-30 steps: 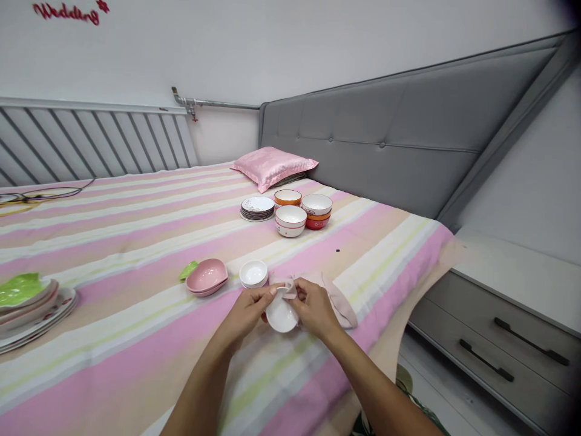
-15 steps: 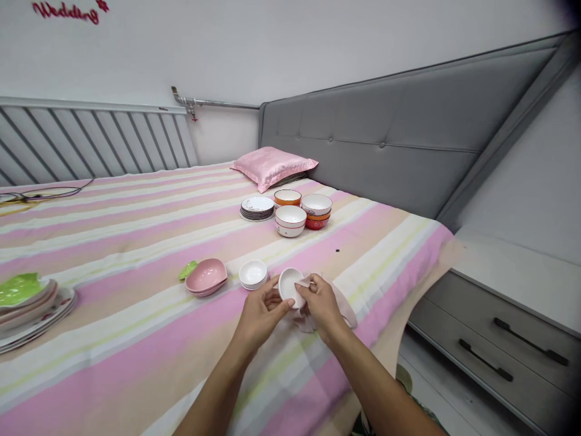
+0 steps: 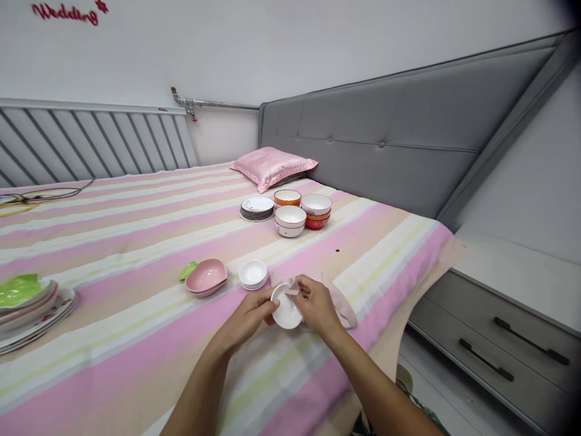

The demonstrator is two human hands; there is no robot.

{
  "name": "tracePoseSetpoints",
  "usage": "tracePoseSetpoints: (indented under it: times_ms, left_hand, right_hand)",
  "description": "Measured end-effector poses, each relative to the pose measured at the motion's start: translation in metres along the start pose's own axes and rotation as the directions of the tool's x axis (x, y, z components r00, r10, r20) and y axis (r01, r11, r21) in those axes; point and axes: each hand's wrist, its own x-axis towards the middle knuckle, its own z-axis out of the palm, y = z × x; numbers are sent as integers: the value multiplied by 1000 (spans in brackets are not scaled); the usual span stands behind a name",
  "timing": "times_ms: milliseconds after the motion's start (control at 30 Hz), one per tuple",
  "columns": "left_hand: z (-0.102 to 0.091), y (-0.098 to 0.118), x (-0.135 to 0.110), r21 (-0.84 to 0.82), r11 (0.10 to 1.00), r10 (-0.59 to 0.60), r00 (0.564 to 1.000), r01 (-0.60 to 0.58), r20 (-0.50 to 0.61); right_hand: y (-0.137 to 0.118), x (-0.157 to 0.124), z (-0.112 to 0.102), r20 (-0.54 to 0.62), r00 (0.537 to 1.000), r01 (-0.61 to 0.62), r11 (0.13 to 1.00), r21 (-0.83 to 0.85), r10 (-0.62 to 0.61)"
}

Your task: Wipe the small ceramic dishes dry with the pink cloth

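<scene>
A small white bowl (image 3: 287,312) is tilted toward me above the bed, its left rim gripped by my left hand (image 3: 252,315). Between the fingers of my right hand (image 3: 314,303) is a pale pink cloth (image 3: 341,304), pressed to the bowl's upper right rim and inside. The rest of the cloth spreads on the bedcover behind my right wrist. Just left of the held bowl stands a short stack of small white bowls (image 3: 253,274). Farther left sit pink dishes (image 3: 206,275), one on another, with a green leaf-shaped piece (image 3: 187,270) beside them.
Stacked patterned bowls (image 3: 290,219) and a pile of plates (image 3: 256,206) stand farther back, before a pink pillow (image 3: 273,165). More stacked dishes (image 3: 31,309) lie at the left edge. A grey headboard (image 3: 363,121) and a drawer cabinet (image 3: 499,327) border the right side.
The held bowl has moved slightly down and left with my left hand, and its open side now faces me more. My right hand has shifted with the cloth toward the bowl's upper rim.
</scene>
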Motion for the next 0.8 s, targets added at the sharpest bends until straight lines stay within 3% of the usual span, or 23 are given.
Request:
tracePoseSetpoints:
  times_ms: [233, 367, 567, 667, 800]
  left_hand:
    - [-5, -7, -2, 2, 996, -90, 993, 90, -74]
    - [0, 3, 0, -50, 998, -48, 992, 43, -113]
    - [9, 5, 5, -145, 989, -66, 982, 41, -179]
    - [13, -1, 9, -191, 981, -75, 973, 34, -216]
    - [13, -6, 12, -221, 975, -52, 979, 7, -198]
  right_hand:
    - [-8, -4, 0, 115, 993, 39, 999, -20, -36]
    - [-3, -1, 0, 67, 998, -18, 999, 34, 16]
    - [10, 2, 2, -44, 965, -230, 918, 322, 257]
    - [11, 3, 4, -32, 956, -256, 881, 397, 292]
    - [10, 3, 4, -37, 962, -240, 902, 359, 271]
